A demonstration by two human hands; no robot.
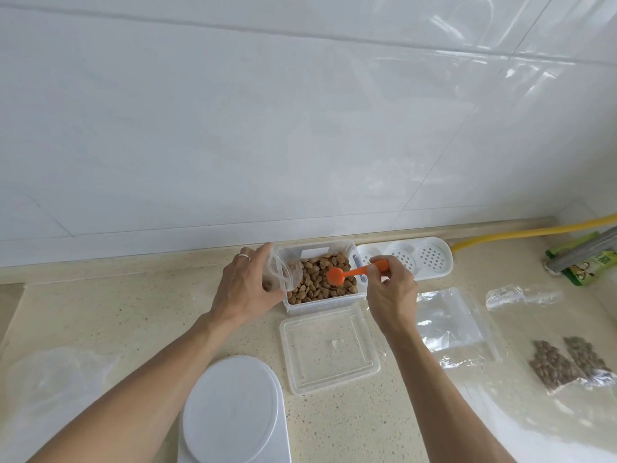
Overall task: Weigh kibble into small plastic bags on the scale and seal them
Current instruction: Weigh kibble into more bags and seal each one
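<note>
A person works at a speckled beige counter [133, 315] against a white tiled wall. The left hand [245, 289] grips a small clear plastic bag [278, 272], held open beside a clear tub [320, 304] of brown kibble [314, 282]. The right hand [392, 290] pinches the handle of an orange scoop [337, 275], its bowl over the kibble; whether it is loaded is unclear. The tub's lid [329, 350] lies in front, the white scale [232, 411] nearer still. Two filled bags [567, 362] rest far right.
</note>
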